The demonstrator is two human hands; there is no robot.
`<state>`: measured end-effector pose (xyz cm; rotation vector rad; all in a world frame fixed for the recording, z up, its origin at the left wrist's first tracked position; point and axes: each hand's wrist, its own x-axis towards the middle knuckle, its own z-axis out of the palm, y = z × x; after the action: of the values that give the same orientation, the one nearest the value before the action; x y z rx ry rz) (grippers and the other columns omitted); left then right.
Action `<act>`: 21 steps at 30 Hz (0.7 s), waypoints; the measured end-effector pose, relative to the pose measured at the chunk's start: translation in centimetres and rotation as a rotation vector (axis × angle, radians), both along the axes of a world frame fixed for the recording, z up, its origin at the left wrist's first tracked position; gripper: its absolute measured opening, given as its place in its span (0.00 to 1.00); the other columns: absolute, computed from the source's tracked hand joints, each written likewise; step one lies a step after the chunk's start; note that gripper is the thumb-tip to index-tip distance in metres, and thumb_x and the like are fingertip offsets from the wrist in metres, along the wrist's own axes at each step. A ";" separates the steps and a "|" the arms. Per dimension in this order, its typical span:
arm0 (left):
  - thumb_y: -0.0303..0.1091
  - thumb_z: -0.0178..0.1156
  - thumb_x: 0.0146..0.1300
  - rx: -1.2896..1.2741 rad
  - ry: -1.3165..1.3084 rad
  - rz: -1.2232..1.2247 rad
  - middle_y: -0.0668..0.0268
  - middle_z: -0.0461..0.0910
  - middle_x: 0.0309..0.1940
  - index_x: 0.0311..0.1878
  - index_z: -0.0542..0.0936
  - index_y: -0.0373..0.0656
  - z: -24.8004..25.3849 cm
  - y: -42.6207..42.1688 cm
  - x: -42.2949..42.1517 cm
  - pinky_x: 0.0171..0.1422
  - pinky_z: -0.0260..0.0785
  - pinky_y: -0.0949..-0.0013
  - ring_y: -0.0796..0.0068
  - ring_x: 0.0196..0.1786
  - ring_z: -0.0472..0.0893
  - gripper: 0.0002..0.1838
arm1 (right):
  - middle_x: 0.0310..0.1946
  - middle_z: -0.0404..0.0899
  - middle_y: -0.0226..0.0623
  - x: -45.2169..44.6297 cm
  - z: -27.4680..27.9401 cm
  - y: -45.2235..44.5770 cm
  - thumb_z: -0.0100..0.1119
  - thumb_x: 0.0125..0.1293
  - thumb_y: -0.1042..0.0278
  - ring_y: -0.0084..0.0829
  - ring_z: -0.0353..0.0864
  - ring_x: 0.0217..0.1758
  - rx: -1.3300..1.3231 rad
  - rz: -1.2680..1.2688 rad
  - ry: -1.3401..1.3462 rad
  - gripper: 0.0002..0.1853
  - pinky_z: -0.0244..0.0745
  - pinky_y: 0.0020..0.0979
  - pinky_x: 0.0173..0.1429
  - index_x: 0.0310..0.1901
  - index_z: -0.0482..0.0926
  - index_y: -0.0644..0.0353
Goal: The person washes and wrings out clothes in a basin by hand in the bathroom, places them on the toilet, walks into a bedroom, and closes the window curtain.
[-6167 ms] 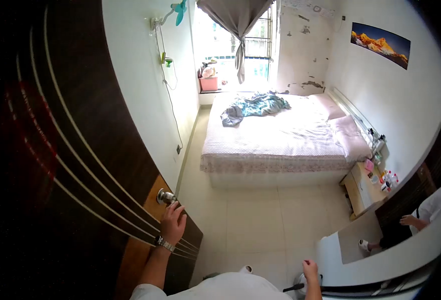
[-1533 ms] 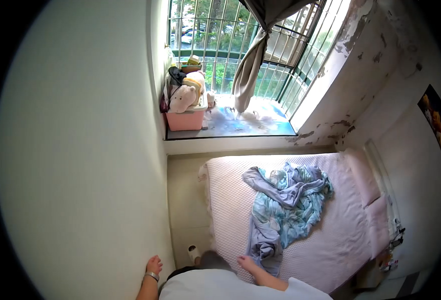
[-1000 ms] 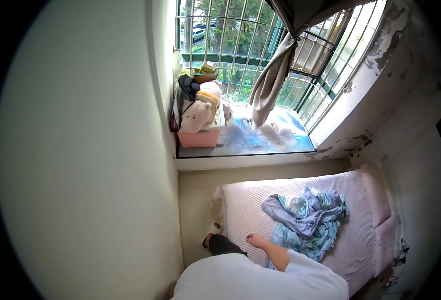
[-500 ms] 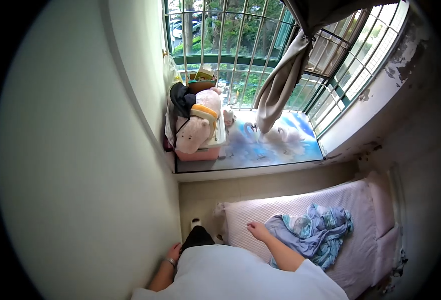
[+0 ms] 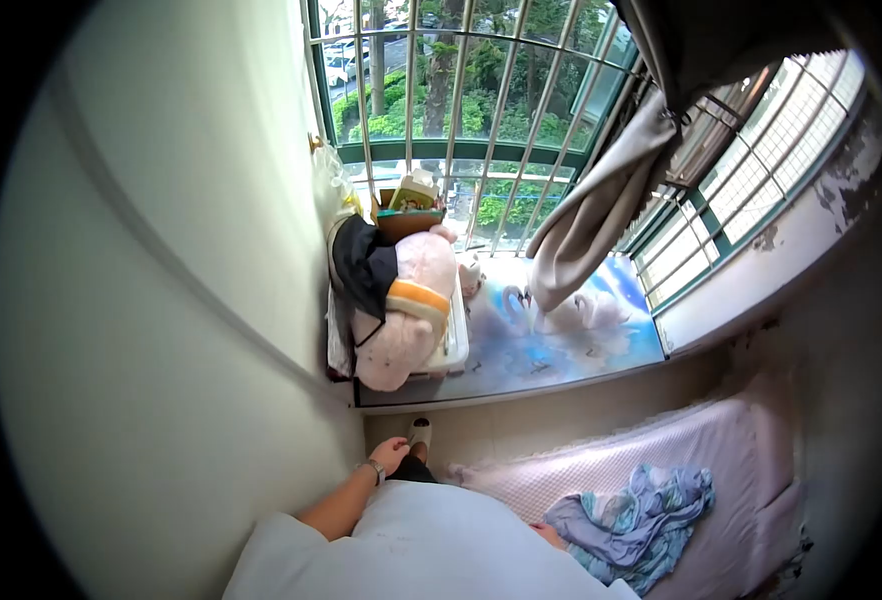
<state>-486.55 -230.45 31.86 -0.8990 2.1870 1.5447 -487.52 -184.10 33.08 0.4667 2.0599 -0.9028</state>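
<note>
My left hand, with a watch on its wrist, hangs in front of my body near the left wall. Its fingers are loosely bent and apart, and nothing shows in them. My right hand is low at my side, close to a crumpled blue and lavender cloth; my white shirt hides much of it, so its fingers are unclear. The cloth lies on a pink quilted bed cover. Ahead on the window sill, a pink plush toy with an orange band lies on a white-rimmed storage box.
The barred window stands over the sill, which has a swan picture on it. A knotted grey curtain hangs down to it. A black bag-like item rests beside the toy. The pale wall is close on my left.
I have come nearer to the window sill. My left hand has swung forward and up, while my right hand has dropped back towards my side, beside the cloth.
</note>
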 end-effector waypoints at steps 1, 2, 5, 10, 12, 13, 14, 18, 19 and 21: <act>0.44 0.57 0.67 0.024 0.030 -0.042 0.57 0.81 0.52 0.62 0.76 0.42 0.0 -0.9 -2.2 0.58 0.72 0.65 0.64 0.54 0.80 0.24 | 0.34 0.85 0.39 -2.0 -0.4 -1.3 0.60 0.64 0.59 0.30 0.82 0.32 0.009 0.007 0.001 0.17 0.76 0.31 0.36 0.48 0.83 0.64; 0.44 0.57 0.68 0.003 -0.028 -0.104 0.56 0.81 0.53 0.62 0.75 0.40 2.4 -1.6 -4.2 0.59 0.71 0.66 0.65 0.54 0.80 0.25 | 0.37 0.85 0.42 -3.9 -0.7 -3.0 0.60 0.64 0.58 0.34 0.83 0.36 -0.007 0.173 0.109 0.19 0.77 0.32 0.42 0.49 0.82 0.64; 0.44 0.57 0.68 0.101 -0.016 -0.164 0.56 0.81 0.53 0.62 0.75 0.41 1.5 -3.3 -7.5 0.59 0.71 0.66 0.65 0.53 0.80 0.25 | 0.44 0.84 0.48 -9.3 1.5 -9.3 0.57 0.66 0.54 0.44 0.83 0.48 -0.043 0.269 0.227 0.21 0.76 0.35 0.54 0.52 0.81 0.62; 0.45 0.58 0.67 0.117 -0.045 -0.228 0.56 0.81 0.51 0.62 0.75 0.41 1.1 -4.8 -10.4 0.58 0.72 0.66 0.65 0.53 0.80 0.25 | 0.32 0.80 0.32 -16.2 2.7 -13.3 0.58 0.69 0.60 0.22 0.75 0.31 -0.199 0.137 0.442 0.19 0.73 0.24 0.39 0.55 0.79 0.63; 0.45 0.57 0.67 0.131 -0.058 -0.250 0.54 0.81 0.52 0.62 0.75 0.39 1.4 -5.1 -11.1 0.59 0.71 0.65 0.63 0.53 0.80 0.25 | 0.34 0.81 0.32 -17.8 3.7 -12.8 0.59 0.69 0.60 0.23 0.76 0.34 -0.185 0.106 0.402 0.19 0.74 0.25 0.40 0.55 0.79 0.63; 0.45 0.57 0.67 0.136 -0.075 -0.254 0.52 0.81 0.52 0.62 0.74 0.38 1.5 -5.4 -11.2 0.60 0.71 0.65 0.60 0.54 0.81 0.26 | 0.36 0.81 0.33 -18.3 4.2 -12.4 0.59 0.69 0.59 0.23 0.77 0.37 -0.186 0.091 0.358 0.19 0.75 0.26 0.41 0.56 0.79 0.63; 0.45 0.57 0.67 0.129 -0.060 -0.253 0.52 0.81 0.52 0.62 0.74 0.38 1.5 -5.7 -11.4 0.60 0.71 0.65 0.60 0.54 0.81 0.26 | 0.40 0.81 0.32 -19.0 4.5 -12.0 0.58 0.69 0.60 0.24 0.78 0.41 -0.189 0.031 0.284 0.20 0.76 0.28 0.43 0.57 0.78 0.61; 0.42 0.58 0.67 0.163 -0.006 -0.231 0.53 0.81 0.54 0.62 0.74 0.38 2.3 -7.0 -12.0 0.61 0.71 0.66 0.61 0.56 0.80 0.25 | 0.40 0.82 0.30 -23.3 7.3 -10.3 0.57 0.69 0.60 0.22 0.78 0.42 -0.209 -0.179 0.172 0.16 0.76 0.27 0.43 0.54 0.79 0.59; 0.42 0.58 0.67 0.176 -0.008 -0.221 0.53 0.80 0.54 0.62 0.74 0.38 3.1 -7.3 -12.3 0.61 0.71 0.65 0.62 0.56 0.80 0.24 | 0.39 0.82 0.29 -25.2 7.9 -9.7 0.57 0.70 0.61 0.21 0.78 0.41 -0.210 -0.160 0.222 0.14 0.75 0.26 0.41 0.52 0.80 0.59; 0.41 0.58 0.67 0.171 0.029 -0.226 0.54 0.80 0.54 0.62 0.74 0.37 2.4 -7.9 -12.4 0.61 0.71 0.66 0.63 0.56 0.79 0.24 | 0.36 0.81 0.28 -30.2 9.4 -8.6 0.56 0.70 0.63 0.19 0.78 0.37 -0.238 -0.126 0.326 0.11 0.73 0.23 0.37 0.48 0.80 0.59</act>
<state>-498.93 -238.34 34.25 -0.5603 2.0559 1.6111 -517.74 -192.66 42.46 0.3389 2.1913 -1.3564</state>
